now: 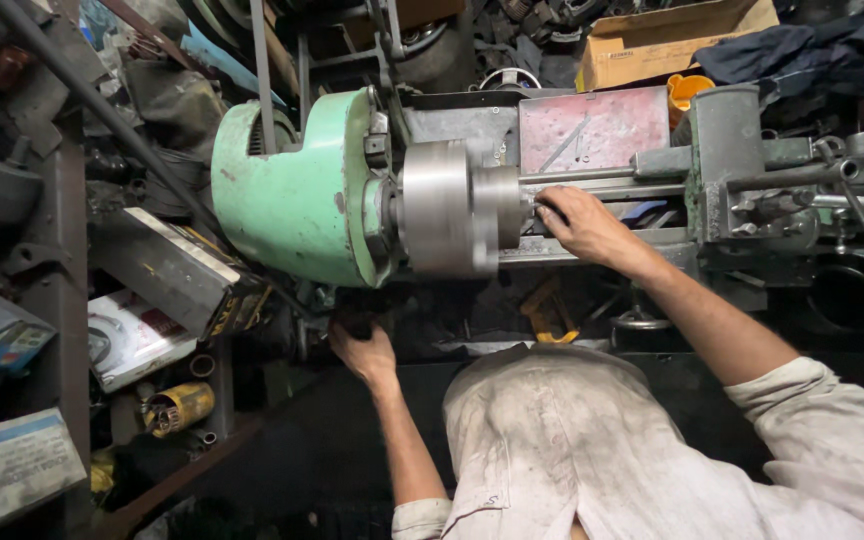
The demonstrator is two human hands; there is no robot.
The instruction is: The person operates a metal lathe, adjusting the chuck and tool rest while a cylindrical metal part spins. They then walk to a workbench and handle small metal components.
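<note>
The right hand rests its curled fingers against the face of the round steel chuck of a green lathe. The left hand, below the lathe, is closed around a dark handle. Above the right hand sits an open brown cardboard box. Left of the left hand lie a yellow can and a grey-blue labelled box.

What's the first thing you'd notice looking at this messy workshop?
The big pale-green machine housing left of centre, with a shiny round metal chuck beside it. The right hand touches the chuck's right end, while the left hand grips something dark below. Boxes and parts crowd the left shelves.
</note>
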